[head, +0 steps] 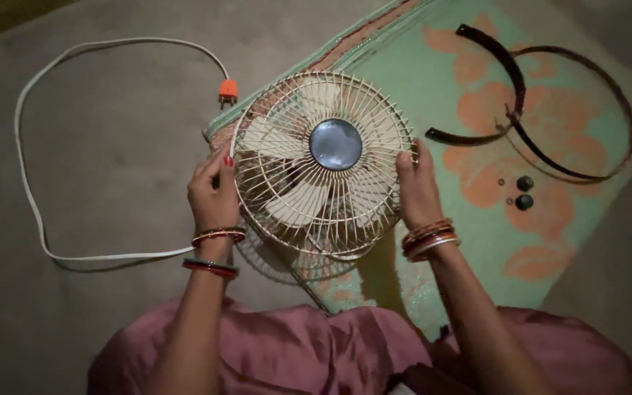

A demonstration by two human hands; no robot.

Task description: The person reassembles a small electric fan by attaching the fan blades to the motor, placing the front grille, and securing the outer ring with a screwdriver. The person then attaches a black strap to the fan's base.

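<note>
A small cream table fan (323, 164) with a round wire guard and a shiny blue-grey hub sits at the near left corner of a green mat (477, 241) patterned with orange flowers, its guard overhanging the mat's left edge onto the grey floor (111, 146). The person grips the guard from both sides: the left hand (213, 194) is closed on the wire rim at the fan's left, thumb up against the wires, and the right hand (417, 186) is pressed flat along the rim at the fan's right, fingers curled on it. Bangles ring both wrists. A white cord (27, 183) loops across the floor to the left of the mat and ends in an orange plug (228, 91) lying just beside the mat's left edge. Toward the far right corner of the mat lie two dark curved bands (550, 102), and just near them sit two small dark round knobs (524, 192).
</note>
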